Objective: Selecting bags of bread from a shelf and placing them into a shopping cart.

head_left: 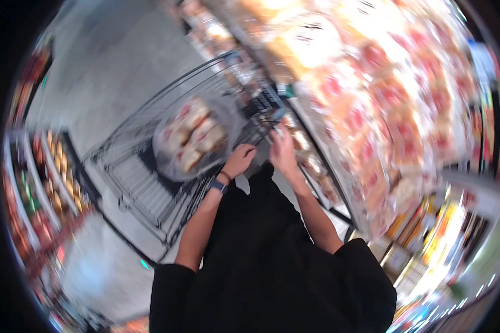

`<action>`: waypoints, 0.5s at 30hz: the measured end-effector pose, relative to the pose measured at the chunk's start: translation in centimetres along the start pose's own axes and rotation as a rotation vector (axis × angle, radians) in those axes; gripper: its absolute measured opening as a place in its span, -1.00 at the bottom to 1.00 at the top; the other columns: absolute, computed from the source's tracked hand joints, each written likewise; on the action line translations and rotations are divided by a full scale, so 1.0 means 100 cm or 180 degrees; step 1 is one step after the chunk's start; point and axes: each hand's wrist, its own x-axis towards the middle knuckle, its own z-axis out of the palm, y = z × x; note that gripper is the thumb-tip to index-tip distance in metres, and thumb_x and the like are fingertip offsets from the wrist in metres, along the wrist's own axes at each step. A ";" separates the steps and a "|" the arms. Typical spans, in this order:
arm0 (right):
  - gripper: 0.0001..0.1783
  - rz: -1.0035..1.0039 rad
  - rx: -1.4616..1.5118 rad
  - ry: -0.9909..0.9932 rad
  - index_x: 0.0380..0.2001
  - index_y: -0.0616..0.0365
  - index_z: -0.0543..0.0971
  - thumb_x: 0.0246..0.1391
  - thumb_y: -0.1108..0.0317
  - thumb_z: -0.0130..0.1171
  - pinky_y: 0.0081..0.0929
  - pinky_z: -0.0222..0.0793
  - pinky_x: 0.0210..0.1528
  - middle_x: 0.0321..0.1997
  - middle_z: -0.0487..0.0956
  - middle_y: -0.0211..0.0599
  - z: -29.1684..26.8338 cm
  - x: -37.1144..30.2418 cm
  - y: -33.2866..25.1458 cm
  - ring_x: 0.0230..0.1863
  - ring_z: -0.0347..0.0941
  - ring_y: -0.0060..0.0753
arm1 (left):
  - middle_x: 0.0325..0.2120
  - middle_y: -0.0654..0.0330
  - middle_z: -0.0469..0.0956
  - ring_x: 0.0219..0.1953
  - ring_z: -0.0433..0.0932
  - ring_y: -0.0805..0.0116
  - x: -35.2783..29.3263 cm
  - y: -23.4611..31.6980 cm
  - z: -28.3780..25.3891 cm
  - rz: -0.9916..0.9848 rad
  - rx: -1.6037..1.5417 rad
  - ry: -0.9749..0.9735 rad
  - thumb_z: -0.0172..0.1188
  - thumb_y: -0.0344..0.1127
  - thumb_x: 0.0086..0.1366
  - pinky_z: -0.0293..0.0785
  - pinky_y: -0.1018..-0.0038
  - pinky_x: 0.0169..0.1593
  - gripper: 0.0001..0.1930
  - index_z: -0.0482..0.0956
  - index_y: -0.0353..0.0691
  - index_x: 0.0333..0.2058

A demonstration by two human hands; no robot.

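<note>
My left hand [239, 159] is by the side of a wire shopping cart [144, 191], its fingers curled in. A watch and a dark band sit on that wrist. Whatever those fingers hold, if anything, is hidden. My right hand [283, 149] reaches forward between the cart and the shelf edge, fingers stretched out but blurred. Just beyond its fingertips is the cart's dark corner [269, 108]. In the cart lies a clear plastic bag [169, 161] around several pale, bread-like packs [208, 135]. The bag is apart from my right hand.
On the right, a brightly lit display [366, 105] bears many clear-wrapped packs with red labels. A shelf unit [44, 183] with rows of goods stands at the left. Grey floor [111, 61] lies beyond the cart. Yellow packages [436, 227] are at the lower right.
</note>
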 end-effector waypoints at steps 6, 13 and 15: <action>-0.54 0.0727 0.0810 -0.0123 0.04 0.15 0.52 0.01 0.60 0.14 -0.21 0.45 0.15 0.32 0.34 0.04 -0.071 -0.079 0.000 0.20 0.44 0.09 | -0.08 -0.07 0.59 0.04 0.55 -0.03 -0.004 -0.007 -0.003 0.0175 0.0783 -0.0378 0.14 -0.28 0.40 0.45 0.25 0.15 -0.72 0.59 -0.35 -0.05; -0.76 0.0740 0.1104 0.0729 -0.15 0.07 0.63 0.12 0.55 0.16 -0.22 0.51 -0.04 -0.01 0.63 -0.26 -0.209 -0.092 0.030 -0.04 0.58 -0.04 | 0.07 -0.15 0.51 0.21 0.42 -0.08 -0.021 0.013 0.010 0.0182 0.1589 -0.0346 0.08 -0.38 0.40 0.33 0.25 0.28 -0.74 0.58 -0.31 -0.01; -0.77 0.0955 0.0861 0.0919 -0.14 0.08 0.62 0.12 0.54 0.17 -0.22 0.52 -0.06 -0.04 0.64 -0.25 -0.263 -0.103 0.057 -0.06 0.59 -0.04 | 0.08 -0.13 0.51 0.22 0.41 -0.06 -0.012 0.049 0.034 0.0245 0.1427 -0.0277 0.07 -0.40 0.40 0.32 0.25 0.28 -0.74 0.58 -0.30 0.00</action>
